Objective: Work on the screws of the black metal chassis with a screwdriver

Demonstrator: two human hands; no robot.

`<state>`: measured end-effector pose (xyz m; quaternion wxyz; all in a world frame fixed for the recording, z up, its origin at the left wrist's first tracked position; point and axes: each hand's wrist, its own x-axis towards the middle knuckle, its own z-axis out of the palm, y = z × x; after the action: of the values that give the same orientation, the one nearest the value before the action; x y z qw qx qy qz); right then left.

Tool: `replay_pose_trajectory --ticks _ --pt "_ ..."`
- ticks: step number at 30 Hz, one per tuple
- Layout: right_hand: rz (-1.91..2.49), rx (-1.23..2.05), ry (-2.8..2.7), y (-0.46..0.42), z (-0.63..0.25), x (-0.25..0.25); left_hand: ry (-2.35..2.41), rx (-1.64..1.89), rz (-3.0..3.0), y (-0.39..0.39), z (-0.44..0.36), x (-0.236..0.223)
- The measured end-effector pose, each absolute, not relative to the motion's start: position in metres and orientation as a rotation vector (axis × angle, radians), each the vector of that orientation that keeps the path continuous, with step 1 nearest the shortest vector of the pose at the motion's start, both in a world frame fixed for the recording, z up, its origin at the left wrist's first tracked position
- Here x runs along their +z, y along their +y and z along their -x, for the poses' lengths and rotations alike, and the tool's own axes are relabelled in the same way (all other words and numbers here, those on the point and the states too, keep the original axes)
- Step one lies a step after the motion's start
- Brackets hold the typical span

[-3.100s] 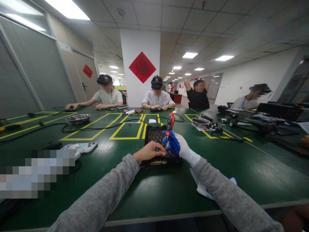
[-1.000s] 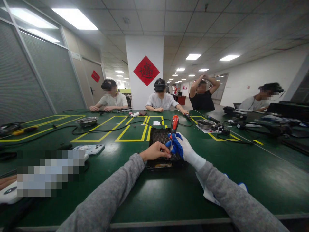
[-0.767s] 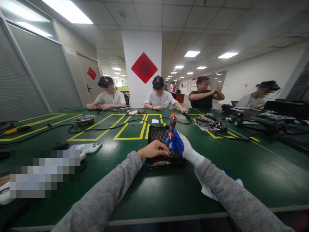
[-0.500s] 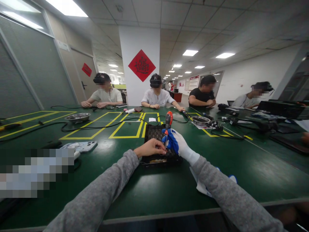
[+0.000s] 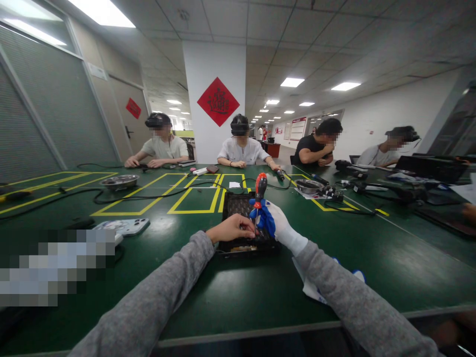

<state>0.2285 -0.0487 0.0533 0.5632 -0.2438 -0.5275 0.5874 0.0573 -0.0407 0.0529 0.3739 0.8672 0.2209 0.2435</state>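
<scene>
A black flat device [image 5: 238,206], like an opened keyboard, lies on the green table [image 5: 230,297] in front of me. My right hand [image 5: 273,223], in a white and blue glove, grips a screwdriver [image 5: 260,187] with a red and black handle, held upright with its tip on the device. My bare left hand [image 5: 229,229] rests on the device's near part, fingers curled and pinched close to the screwdriver tip. What they pinch is too small to see.
A phone [image 5: 122,226] lies to the left. A white glove [image 5: 316,290] lies under my right forearm. Metal bowls [image 5: 119,182] [image 5: 309,186], black cables [image 5: 148,196] and yellow tape rectangles [image 5: 193,198] cover the far table. Several people sit across, wearing headsets.
My hands and the screwdriver stay on the device, barely shifting. The person in black across the table has lowered raised arms and now leans on the table.
</scene>
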Motion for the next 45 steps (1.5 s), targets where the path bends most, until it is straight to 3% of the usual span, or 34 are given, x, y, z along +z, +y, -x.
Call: replay_pose_trajectory --ticks 9,16,24,45 --pt "0.613 1.270 -1.256 -0.0539 -0.2250 0.0553 0.577 0.645 -2.214 -0.0382 -0.0558 0.0501" --pt "0.601 1.419 -1.202 -0.0470 -0.2290 0.0535 0.565 0.617 -2.224 -0.0395 -0.0557 0.0512" --pt "0.579 1.296 -1.259 -0.0532 -0.2266 0.0555 0.622 0.632 -2.233 -0.0400 -0.0558 0.0514" --pt "0.602 1.416 -1.275 -0.0519 -0.2252 0.0551 0.485 0.571 -2.223 -0.0427 -0.0561 0.0548"
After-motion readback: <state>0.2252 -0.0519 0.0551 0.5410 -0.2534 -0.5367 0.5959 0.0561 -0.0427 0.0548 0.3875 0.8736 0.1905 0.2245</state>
